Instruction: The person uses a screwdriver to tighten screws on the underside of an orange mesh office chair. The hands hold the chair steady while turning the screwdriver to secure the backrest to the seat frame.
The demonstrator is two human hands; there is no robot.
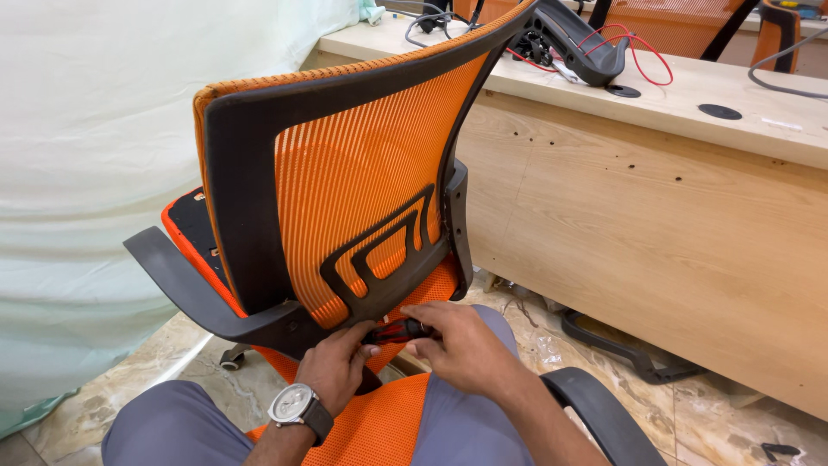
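The left hand (338, 367), with a watch (293, 404) on its wrist, curls its fingers around the front end of a screwdriver (398, 330) — red and black in the handle — just under the lower edge of the chair back (345, 190). The right hand (461, 345) closes over the rear of the same handle, thumb and fingers wrapped on it, so both hands grip the one tool. The screwdriver lies roughly level, its tip pointing toward the black bracket where the back meets the seat; the tip itself is hidden behind the left fingers.

The chair back is orange mesh in a black frame, tilted and leaning toward the person, with a black armrest (185, 285) sticking out at its left. It rests against the orange seat (379, 427) on which the person sits, legs in grey trousers to either side. A second armrest (604, 414) curves at the lower right.

Beyond stands a wooden desk (655, 216) — red wires (638, 47) and a black part lie on its top. A caster (231, 355) shows on the marble floor (716, 414), and a pale curtain (86, 173) hangs at the left.
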